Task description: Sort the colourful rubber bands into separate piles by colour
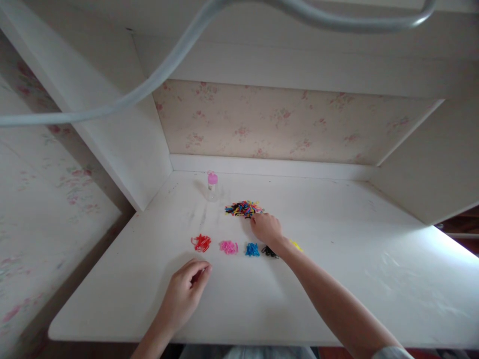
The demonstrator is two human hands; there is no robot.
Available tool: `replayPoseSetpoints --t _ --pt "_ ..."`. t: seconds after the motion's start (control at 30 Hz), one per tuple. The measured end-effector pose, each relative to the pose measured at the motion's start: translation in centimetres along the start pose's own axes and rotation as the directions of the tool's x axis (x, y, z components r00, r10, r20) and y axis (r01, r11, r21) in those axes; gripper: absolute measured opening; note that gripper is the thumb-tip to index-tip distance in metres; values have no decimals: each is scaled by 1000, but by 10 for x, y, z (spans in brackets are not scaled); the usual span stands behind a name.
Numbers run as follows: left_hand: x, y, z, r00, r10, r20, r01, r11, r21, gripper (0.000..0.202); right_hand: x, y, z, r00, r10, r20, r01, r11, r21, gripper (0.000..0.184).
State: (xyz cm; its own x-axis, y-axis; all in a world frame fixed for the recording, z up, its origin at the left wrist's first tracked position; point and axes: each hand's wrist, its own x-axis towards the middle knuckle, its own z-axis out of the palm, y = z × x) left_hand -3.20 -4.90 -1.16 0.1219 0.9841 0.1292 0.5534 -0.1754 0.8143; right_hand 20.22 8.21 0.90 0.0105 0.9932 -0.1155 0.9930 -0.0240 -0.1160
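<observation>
A mixed heap of small coloured rubber bands (244, 207) lies on the white desk. My right hand (266, 228) is at its near right edge, fingers closed in a pinch; whatever is between the fingertips is hidden. In a row nearer to me lie sorted piles: red bands (202, 243), pink bands (228, 247), blue bands (252, 249), black bands (269, 252) and yellow bands (297, 245). My right wrist and forearm partly cover the black and yellow ones. Just below the red pile, my left hand (189, 286) rests with curled fingers, nothing visible in it.
Behind the heap, to the left, stands a clear small bottle with a pink cap (212, 179). The white desk (366, 259) is bounded by side panels and a back ledge. A pale cable (164, 75) crosses the upper view.
</observation>
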Motion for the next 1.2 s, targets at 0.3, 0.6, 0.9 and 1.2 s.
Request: replayPoseSetpoints --t 0.3,0.6,0.9,1.2 --pt "1 -2 2 1000 16 11 -16 1000 14 24 -14 25 -9 1000 -28 4 28 999 27 37" --pt "2 0 3 999 34 -5 -34 999 43 23 -20 50 -11 999 -13 -31 17 991 129 39" --pt "4 3 4 999 -5 42 3 998 56 24 -23 55 -7 992 -45 -115 74 964 254 36" --pt "66 60 15 965 230 128 -250 954 168 21 -28 50 -29 980 -131 -153 184 888 420 40"
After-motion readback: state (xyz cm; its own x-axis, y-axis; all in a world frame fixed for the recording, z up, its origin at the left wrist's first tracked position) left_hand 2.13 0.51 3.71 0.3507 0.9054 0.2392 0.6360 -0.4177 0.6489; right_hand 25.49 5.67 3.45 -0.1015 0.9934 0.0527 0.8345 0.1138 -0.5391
